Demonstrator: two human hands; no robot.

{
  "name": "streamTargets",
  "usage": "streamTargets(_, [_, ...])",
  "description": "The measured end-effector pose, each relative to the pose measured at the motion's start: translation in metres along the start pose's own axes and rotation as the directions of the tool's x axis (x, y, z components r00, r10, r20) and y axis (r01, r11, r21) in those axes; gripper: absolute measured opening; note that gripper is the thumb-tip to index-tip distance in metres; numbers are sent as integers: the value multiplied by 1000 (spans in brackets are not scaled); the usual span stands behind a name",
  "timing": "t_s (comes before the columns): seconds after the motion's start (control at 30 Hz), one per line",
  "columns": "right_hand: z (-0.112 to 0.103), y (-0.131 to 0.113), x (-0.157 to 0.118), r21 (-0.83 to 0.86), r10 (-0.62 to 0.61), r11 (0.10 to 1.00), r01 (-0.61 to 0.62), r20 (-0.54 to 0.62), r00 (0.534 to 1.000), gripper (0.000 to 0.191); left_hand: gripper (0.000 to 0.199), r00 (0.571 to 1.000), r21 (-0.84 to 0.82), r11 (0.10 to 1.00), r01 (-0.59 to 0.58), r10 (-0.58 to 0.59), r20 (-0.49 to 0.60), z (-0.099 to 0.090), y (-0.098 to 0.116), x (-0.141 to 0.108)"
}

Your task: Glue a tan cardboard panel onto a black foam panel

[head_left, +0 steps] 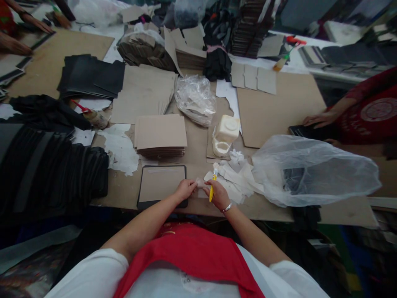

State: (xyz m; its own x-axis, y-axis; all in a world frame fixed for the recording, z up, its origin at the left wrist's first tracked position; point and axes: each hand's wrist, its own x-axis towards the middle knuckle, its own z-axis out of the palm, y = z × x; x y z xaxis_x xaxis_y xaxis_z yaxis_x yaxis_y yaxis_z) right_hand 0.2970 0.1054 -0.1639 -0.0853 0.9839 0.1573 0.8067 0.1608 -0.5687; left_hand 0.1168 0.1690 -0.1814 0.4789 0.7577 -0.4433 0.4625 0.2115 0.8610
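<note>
My left hand (186, 189) pinches one end of a small pale, translucent piece (200, 183), perhaps tape or thin film. The fingers of my right hand (220, 195) are at its other end. That hand also holds a yellow-handled brush (212, 191), its whitish tip pointing away from me. Left of my hands lies a beige board with a black border (161, 184); my left wrist passes over its right corner. Torn white paper scraps (237, 178) are beside my right hand. A cut-open, cream plastic bottle (228, 130) stands beyond them.
A cardboard stack (161, 134) sits behind the bordered board. Many black covers (56, 165) fill the left side. A clear plastic bag (322, 169) spreads to the right. Co-workers' hands appear at the right (321, 119) and the far left (35, 22).
</note>
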Motion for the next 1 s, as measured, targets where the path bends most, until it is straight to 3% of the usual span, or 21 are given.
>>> streamTargets(0.17, [10,4,11,-66,-16,998,14,-19,1000,23,33,999,-57,997,44,-45,-15,0,0,-3])
streamTargets(0.4, [11,11,21,-45,-58,997,59,30,998,18,35,989,-40,999,31,-37,-143,1,6,-5])
streamTargets(0.53, [6,12,20,-66,-79,995,77,-32,996,18,40,975,-35,998,45,-51,-217,14,6,-14])
streamTargets(0.73, [2,2,4,16,-102,995,103,-43,994,26,43,978,-134,990,51,-77,-193,38,13,-13])
streamTargets(0.87, [12,5,-7,25,-145,989,145,-5,989,32,41,977,-213,975,66,-106,-182,26,13,-6])
streamTargets(1.0, [19,20,-10,-19,-170,985,172,76,982,24,41,976,-301,951,72,-129,-175,-4,10,-27])
